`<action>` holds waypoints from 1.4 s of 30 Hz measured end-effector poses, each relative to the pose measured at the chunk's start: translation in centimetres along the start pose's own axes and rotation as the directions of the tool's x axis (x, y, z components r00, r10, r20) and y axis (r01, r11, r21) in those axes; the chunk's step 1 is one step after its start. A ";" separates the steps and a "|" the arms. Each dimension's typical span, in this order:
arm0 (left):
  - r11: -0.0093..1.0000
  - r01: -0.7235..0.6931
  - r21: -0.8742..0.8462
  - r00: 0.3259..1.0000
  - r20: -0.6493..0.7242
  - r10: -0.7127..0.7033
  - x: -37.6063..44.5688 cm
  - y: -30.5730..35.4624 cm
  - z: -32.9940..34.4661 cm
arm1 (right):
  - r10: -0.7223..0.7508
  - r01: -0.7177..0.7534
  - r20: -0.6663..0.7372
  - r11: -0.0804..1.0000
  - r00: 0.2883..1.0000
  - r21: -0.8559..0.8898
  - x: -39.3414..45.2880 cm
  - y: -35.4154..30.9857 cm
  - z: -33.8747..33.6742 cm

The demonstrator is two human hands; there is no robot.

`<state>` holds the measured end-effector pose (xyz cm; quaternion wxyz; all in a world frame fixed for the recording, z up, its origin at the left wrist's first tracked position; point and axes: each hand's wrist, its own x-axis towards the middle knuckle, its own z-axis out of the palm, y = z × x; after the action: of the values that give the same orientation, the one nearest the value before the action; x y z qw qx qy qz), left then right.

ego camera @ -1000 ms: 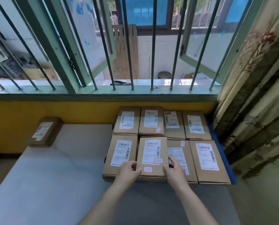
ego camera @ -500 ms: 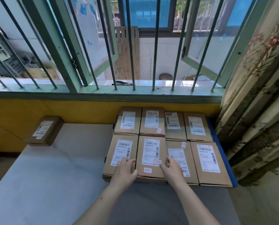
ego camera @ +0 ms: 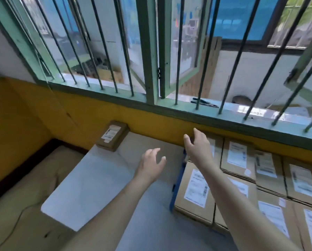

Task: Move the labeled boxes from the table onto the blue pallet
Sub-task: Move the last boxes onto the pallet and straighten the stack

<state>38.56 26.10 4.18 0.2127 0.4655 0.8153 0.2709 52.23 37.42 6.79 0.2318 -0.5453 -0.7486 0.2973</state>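
Barred windows and a yellow wall back the grey table (ego camera: 90,187), where one last labeled box (ego camera: 112,135) sits alone at the far corner against the wall, well left of the blue pallet (ego camera: 177,187). Both hands hang empty with fingers spread wide, the left hand (ego camera: 151,165) over the table between box and pallet and the right hand (ego camera: 198,145) above the pallet's near-wall corner, which I read as a two-handed reach for that box. Packed boxes (ego camera: 238,160) hide all but the pallet's left edge, the frame's right side cuts them off, and blur makes every label unreadable.
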 end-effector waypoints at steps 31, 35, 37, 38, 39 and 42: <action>0.738 0.590 -0.328 0.805 0.319 -0.501 30.2 -39.5 -13.1 | 0.458 -0.634 0.451 0.655 0.766 0.411 18.9 -18.1 45.7; 0.745 0.543 -0.387 0.840 0.263 -0.475 28.7 -37.5 -13.6 | 0.486 -0.648 0.430 0.610 0.761 0.456 17.9 -19.3 44.3; 0.747 0.485 -0.454 0.874 0.220 -0.434 28.0 -36.3 -14.1 | 0.505 -0.660 0.425 0.584 0.751 0.472 17.4 -19.7 42.8; 0.726 0.465 -0.506 0.884 0.217 -0.414 27.7 -35.8 -14.3 | 0.515 -0.656 0.407 0.586 0.754 0.475 17.2 -19.8 42.0; 0.697 0.460 -0.549 0.886 0.232 -0.402 27.3 -35.0 -14.7 | 0.522 -0.643 0.377 0.590 0.765 0.488 17.1 -19.6 40.9; 0.644 0.410 -0.646 0.911 0.266 -0.314 25.5 -31.5 -15.7 | 0.549 -0.596 0.265 0.604 0.793 0.530 16.3 -18.9 35.8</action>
<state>-3.25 31.36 -6.43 0.4722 0.1963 0.7161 0.4751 10.53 41.83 -5.23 0.2530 -0.6445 -0.4120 0.5924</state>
